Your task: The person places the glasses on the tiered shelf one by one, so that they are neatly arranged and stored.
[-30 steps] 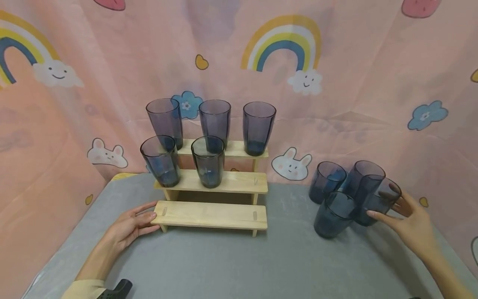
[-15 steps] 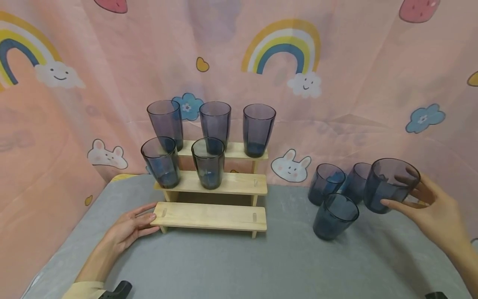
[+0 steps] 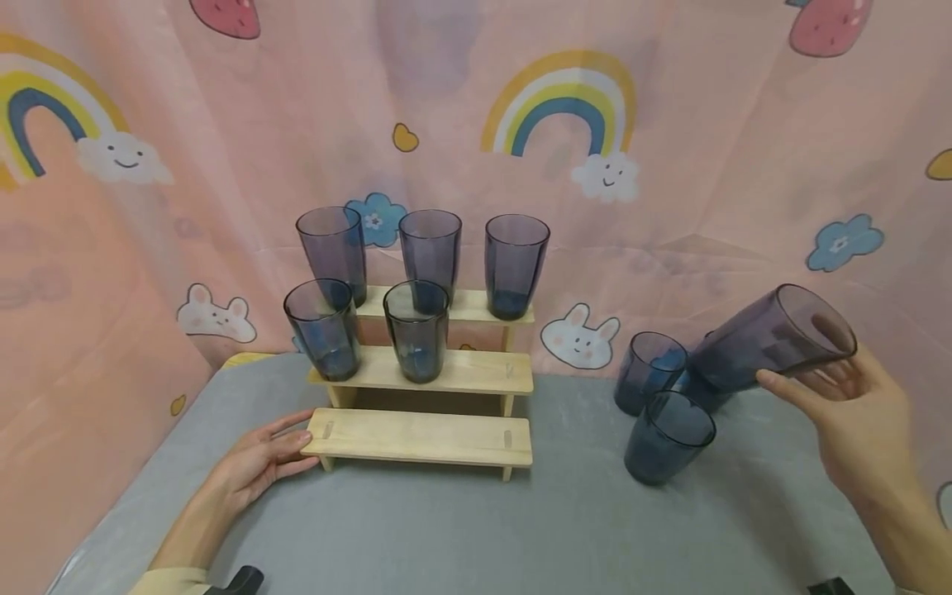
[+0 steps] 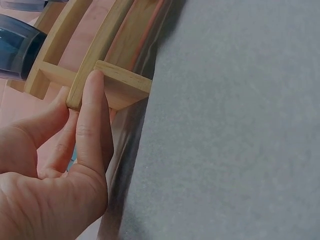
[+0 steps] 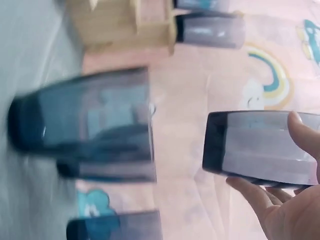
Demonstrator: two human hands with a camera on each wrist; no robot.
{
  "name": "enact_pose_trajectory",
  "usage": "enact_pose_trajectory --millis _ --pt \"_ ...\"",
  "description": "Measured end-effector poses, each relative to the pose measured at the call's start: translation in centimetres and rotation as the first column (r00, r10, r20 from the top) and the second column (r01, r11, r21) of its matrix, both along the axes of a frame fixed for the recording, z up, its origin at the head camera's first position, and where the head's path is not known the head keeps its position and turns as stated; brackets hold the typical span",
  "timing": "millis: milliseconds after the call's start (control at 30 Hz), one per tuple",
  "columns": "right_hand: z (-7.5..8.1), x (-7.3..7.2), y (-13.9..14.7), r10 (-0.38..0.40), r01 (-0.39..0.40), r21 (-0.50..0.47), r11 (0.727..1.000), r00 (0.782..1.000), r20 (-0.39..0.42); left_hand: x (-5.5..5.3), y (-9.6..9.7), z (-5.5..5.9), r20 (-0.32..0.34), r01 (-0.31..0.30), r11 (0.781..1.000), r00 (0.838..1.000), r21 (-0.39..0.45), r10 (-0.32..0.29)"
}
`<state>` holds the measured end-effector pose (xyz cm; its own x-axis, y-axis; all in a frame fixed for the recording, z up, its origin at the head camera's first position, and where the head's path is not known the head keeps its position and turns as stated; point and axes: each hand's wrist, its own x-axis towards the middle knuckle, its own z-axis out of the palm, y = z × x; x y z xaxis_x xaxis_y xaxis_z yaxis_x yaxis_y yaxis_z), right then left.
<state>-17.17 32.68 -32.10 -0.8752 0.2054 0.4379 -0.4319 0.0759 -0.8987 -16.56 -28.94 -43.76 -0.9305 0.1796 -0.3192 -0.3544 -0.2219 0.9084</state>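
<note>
My right hand (image 3: 866,413) grips a blue-tinted drinking glass (image 3: 769,339), tilted with its mouth toward the right. In the right wrist view that glass (image 5: 260,145) sits between thumb and fingers, off the table. My left hand (image 3: 249,463) holds the left end of the three-tier wooden stand (image 3: 420,435) by its lowest board. Thumb and fingers pinch the board's end (image 4: 82,85) in the left wrist view. On the top tier stand three glasses, one of them at the right end (image 3: 516,268). Two more, including a left one (image 3: 323,330), stand upright on the middle tier.
To the right on the grey cloth (image 3: 476,529) stand a near glass (image 3: 668,438) and a farther glass (image 3: 647,373). Another glass (image 3: 702,397) is partly hidden behind the held one. A pink printed curtain (image 3: 706,124) rises behind the table.
My right hand has lifted a glass out of the right-hand group, moved it up and to the right, and tipped it over sideways. The left hand stays on the stand.
</note>
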Motion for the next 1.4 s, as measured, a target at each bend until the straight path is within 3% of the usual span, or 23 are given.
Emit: enact_pose_trajectory --millis 33,133,200,367,567,667,900,1033,1200,1400 --pt "0.1 -0.1 -0.2 0.073 -0.075 -0.114 0.991 0.997 -0.026 0.0 0.0 -0.1 0.001 0.0 1.0 1.0 0.001 0.0" --pt "0.3 -0.2 -1.1 0.206 -0.223 -0.254 0.941 0.974 -0.094 -0.1 0.1 -0.1 0.004 -0.002 1.0 1.0 0.002 0.002" --pt "0.3 -0.3 -1.7 0.252 -0.281 -0.327 0.903 0.959 -0.129 -0.2 0.1 -0.2 0.006 -0.003 1.0 1.0 0.002 0.003" --pt "0.0 -0.8 -3.4 0.285 -0.344 -0.471 0.812 0.939 -0.193 -0.2 0.2 -0.1 0.0 -0.001 1.0 1.0 0.006 0.001" --pt "-0.5 -1.4 -5.9 0.279 -0.343 -0.551 0.76 0.939 -0.2 -0.2 0.1 -0.2 0.004 -0.007 1.0 1.0 0.011 0.007" --pt "-0.5 -1.5 -6.9 0.279 -0.335 -0.558 0.759 0.942 -0.187 -0.1 0.1 -0.3 0.011 -0.014 1.0 1.0 0.015 0.014" --pt "-1.1 -1.9 -9.2 0.307 -0.375 -0.556 0.742 0.927 -0.216 -0.1 0.0 -0.4 0.01 -0.013 1.0 1.0 0.018 0.013" --pt "-1.7 -2.1 -10.6 0.302 -0.361 -0.554 0.75 0.932 -0.198 -0.1 0.1 -0.5 0.005 -0.013 1.0 1.0 0.011 0.013" --pt "-2.2 -2.6 -12.4 0.282 -0.321 -0.553 0.769 0.947 -0.156 -0.1 0.1 -0.5 0.001 -0.007 1.0 1.0 0.018 0.007" --pt "-2.7 -3.2 -14.8 0.26 -0.266 -0.488 0.831 0.962 -0.081 0.0 -0.1 -0.3 -0.002 -0.002 1.0 1.0 0.022 0.002"
